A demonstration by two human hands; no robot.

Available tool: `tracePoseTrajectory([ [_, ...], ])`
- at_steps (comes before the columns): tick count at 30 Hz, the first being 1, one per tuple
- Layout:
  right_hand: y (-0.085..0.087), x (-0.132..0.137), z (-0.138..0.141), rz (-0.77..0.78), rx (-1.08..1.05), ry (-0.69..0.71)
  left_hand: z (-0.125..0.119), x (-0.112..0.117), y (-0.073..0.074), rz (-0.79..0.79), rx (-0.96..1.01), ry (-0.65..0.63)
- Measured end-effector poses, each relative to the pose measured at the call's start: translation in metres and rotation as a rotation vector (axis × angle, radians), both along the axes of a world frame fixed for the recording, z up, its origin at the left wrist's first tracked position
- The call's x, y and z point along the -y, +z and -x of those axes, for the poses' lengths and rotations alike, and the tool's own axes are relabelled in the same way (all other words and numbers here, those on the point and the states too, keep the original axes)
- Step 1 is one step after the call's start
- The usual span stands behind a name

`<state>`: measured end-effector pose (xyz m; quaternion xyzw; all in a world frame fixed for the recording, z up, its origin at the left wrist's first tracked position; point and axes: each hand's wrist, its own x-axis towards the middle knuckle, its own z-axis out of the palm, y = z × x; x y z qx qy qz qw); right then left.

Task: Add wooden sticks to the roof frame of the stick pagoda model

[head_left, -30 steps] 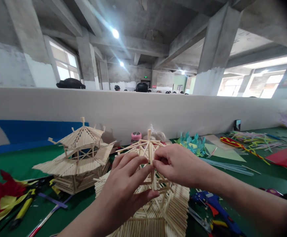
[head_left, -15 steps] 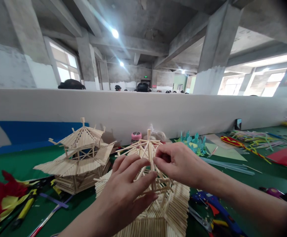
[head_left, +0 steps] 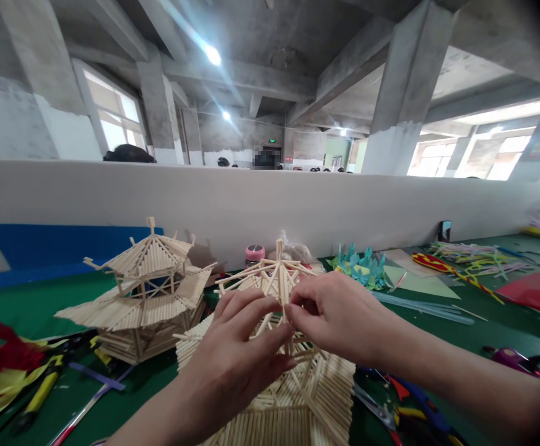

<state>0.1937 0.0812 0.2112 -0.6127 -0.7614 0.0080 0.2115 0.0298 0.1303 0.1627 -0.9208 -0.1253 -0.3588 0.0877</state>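
Note:
In front of me stands a pagoda model [head_left: 279,427] built of thin wooden sticks, its upper roof an open frame of ribs around a central post. My right hand [head_left: 332,306] is at the right of this frame, thumb and forefinger pinched on a wooden stick [head_left: 283,288] near the peak. My left hand [head_left: 233,353] comes from the lower left, fingers bent and thumb close to the same sticks; its fingertips meet the roof frame. Both hands hide part of the middle storey. A second pagoda [head_left: 142,308], with filled roofs, stands to the left.
A low white partition [head_left: 233,198] runs behind the green table. On the right lie scissors [head_left: 376,406], a blue glue gun [head_left: 421,402], translucent sticks [head_left: 425,308] and a teal paper ornament [head_left: 360,266]. Red and yellow material [head_left: 7,365] and a yellow-handled tool [head_left: 42,393] lie left.
The view has shifted slightly, so the models sit a little further left and higher. Both hands stay at the roof frame, the left thumb now a bit closer to the right fingertips.

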Motion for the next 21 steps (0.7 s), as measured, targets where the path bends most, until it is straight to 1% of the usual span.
tracePoseTrajectory([
  [6, -0.0020, -0.0025, -0.0036, 0.043, -0.070, 0.052, -0.0006, -0.0036, -0.0020, -0.040, 0.022, -0.034],
  [13, -0.0021, -0.0048, -0.0060, 0.102, -0.136, 0.087, 0.0004, -0.0041, -0.0022, -0.006, 0.018, -0.044],
  [21, -0.0012, -0.0039, -0.0059, 0.115, -0.147, 0.093, 0.0000, -0.0073, -0.0038, 0.014, 0.037, -0.063],
])
